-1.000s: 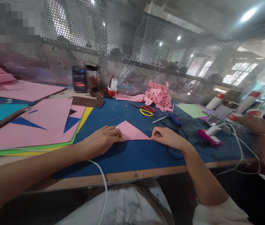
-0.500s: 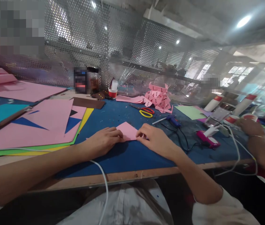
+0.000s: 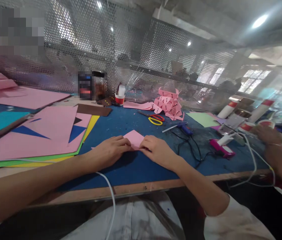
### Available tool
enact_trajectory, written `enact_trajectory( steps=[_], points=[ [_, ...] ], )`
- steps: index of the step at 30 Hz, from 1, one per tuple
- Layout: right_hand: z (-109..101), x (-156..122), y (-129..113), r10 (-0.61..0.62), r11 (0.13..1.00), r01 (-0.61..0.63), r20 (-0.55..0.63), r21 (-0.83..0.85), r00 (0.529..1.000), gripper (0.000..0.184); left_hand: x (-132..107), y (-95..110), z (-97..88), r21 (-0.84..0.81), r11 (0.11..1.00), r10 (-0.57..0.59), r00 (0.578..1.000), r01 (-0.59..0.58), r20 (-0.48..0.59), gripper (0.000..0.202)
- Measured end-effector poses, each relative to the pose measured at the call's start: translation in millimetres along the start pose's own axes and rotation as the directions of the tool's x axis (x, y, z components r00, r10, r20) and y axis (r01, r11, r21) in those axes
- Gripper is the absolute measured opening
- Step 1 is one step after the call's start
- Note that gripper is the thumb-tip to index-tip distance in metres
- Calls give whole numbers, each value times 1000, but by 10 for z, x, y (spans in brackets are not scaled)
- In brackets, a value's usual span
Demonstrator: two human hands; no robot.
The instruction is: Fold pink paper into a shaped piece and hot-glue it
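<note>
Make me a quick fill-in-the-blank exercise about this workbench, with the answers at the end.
1. The left hand and right hand both touch a piece of paper coloured ____.
2. The scissors have one red handle loop and one ____ loop.
3. The tabletop under the hands is ____.
4. In the picture, the magenta tool lies to the ____ of the scissors.

Missing words: pink; yellow; blue; right.

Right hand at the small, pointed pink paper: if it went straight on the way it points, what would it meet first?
Probably the bare left hand, which lies opposite, just across the pink paper that the right hand touches; exact depth is hard to judge.
</note>
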State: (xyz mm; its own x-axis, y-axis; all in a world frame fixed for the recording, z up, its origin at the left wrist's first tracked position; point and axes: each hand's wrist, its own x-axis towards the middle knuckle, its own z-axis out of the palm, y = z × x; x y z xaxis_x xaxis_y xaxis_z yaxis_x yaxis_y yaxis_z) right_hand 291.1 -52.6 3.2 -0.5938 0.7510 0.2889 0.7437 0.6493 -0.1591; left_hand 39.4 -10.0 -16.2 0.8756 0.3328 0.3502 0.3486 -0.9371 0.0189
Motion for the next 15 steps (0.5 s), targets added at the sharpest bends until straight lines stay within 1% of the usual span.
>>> enact_trajectory(
  steps=[3,6,10,13,15],
  points=[
    [4,3,-5,-13,1000,13,1,-8,1000,9,-8,-8,12,-1,1000,5,1000,-5,-5,41],
    [4,2,-30,2,1000,-2,-14,-14,1000,9,-17,-32,41,19,1000,16,1000,-16,-10,43],
    [20,26,-64,69,997,-66,-56,51,996,5,-14,-38,43,43,999,27,1000,-27,-1,42],
    [43,81,-66,124,986,-119,-36,118,992,4,-3,-21,16,56,998,33,999,-33,4,39],
    [58,131,-65,162,979,-160,-11,128,987,4,1,-12,5,57,998,24,1000,-25,8,38]
  ],
)
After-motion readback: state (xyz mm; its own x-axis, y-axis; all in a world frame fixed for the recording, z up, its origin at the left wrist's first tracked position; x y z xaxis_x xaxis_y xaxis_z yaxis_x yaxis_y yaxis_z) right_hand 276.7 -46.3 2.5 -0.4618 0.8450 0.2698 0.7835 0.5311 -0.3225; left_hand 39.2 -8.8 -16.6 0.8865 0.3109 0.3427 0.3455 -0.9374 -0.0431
